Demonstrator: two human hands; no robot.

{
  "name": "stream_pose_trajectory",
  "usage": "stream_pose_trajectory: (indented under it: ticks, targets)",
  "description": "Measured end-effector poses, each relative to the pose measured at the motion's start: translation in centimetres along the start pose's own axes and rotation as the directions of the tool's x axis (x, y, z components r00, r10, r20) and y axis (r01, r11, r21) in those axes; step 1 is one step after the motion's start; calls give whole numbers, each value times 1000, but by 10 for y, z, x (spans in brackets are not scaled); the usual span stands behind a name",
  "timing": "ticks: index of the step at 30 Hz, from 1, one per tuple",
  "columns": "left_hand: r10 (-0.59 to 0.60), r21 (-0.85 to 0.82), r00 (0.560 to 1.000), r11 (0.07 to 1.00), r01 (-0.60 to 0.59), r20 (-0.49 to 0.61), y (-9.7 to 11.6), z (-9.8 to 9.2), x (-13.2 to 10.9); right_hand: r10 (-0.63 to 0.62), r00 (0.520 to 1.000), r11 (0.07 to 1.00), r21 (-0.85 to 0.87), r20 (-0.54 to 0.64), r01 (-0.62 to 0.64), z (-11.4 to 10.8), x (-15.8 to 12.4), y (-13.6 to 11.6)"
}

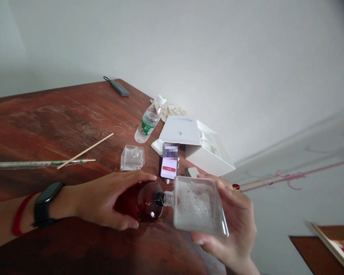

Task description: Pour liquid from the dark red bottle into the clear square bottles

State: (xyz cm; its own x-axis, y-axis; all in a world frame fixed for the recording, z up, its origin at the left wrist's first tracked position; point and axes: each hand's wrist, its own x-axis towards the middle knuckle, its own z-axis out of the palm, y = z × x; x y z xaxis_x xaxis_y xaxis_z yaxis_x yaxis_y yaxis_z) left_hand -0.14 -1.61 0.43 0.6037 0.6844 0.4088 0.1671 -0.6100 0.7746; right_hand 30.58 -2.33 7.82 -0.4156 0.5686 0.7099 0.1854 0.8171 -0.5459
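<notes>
Two hands clamp bottles: left hand (109, 202) on brown bottle (145, 201), right hand (235, 221) on clear flask (197, 206), mouths touching.

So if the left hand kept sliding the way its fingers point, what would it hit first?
Probably the clear square bottle in the right hand: the left hand grips the dark red bottle, fingers pointing at it. Depth is unclear.

Reddish-brown wooden tabletop (46, 114), worn and scratched, set against plain white walls (218, 49) in soft, even light; second wooden surface (306, 244) at lower right.
</notes>
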Motion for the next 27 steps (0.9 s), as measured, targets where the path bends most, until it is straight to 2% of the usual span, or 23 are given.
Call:
stream_pose_trajectory:
  ticks: [8,20,27]
  targets:
    - [19,-5,1000,1000,-19,-10,-2,1,0,10,1000,999,-34,-2,-10,-1,0,-1]
    - [-16,-6,1000,1000,16,-9,-2,1,-3,-23,1000,998,-56,-8,23,0,1,-2]
    - [20,-2,1000,1000,-20,-13,-7,2,-3,-17,1000,996,-89,-12,16,-1,2,-3]
